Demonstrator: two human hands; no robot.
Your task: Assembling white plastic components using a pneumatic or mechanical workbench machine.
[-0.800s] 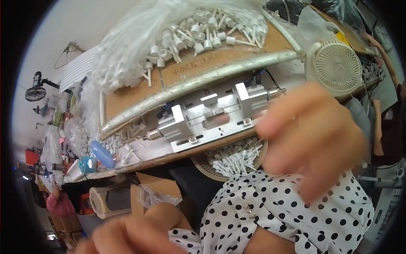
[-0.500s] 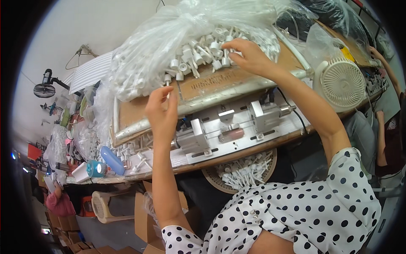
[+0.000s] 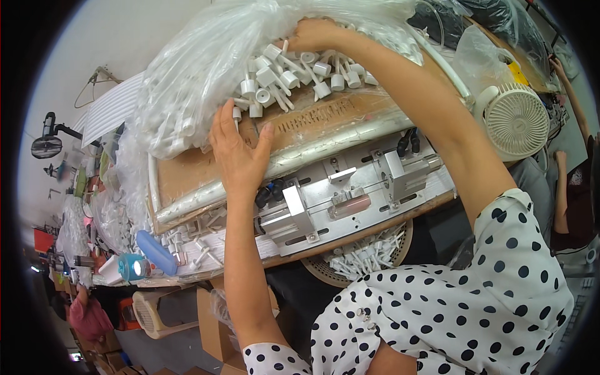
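Note:
A heap of white plastic caps with thin stems (image 3: 289, 78) spills from a large clear plastic bag (image 3: 206, 69) onto a brown board (image 3: 325, 115). My left hand (image 3: 240, 153) is at the near left edge of the heap, thumb spread from the fingers. Its fingertips touch the bag's edge beside some caps, and I see nothing held. Farther back, my right hand (image 3: 312, 36) reaches into the top of the heap by the gathered plastic. Its fingertips are hidden among caps and film, so its grip does not show.
Nearer me stands a metal fixture (image 3: 340, 203) with two upright blocks and a pinkish piece between them. Below the table edge, a round basket (image 3: 315, 272) holds more white stemmed caps. A fan (image 3: 515, 119) stands right; a blue case (image 3: 156, 253) lies left. Another person's arm (image 3: 570, 94) shows far right.
My right hand has moved back and left, deeper into the heap. My left hand has shifted up to the bag's edge; its fingers, earlier pinched at a stemmed cap, are now spread.

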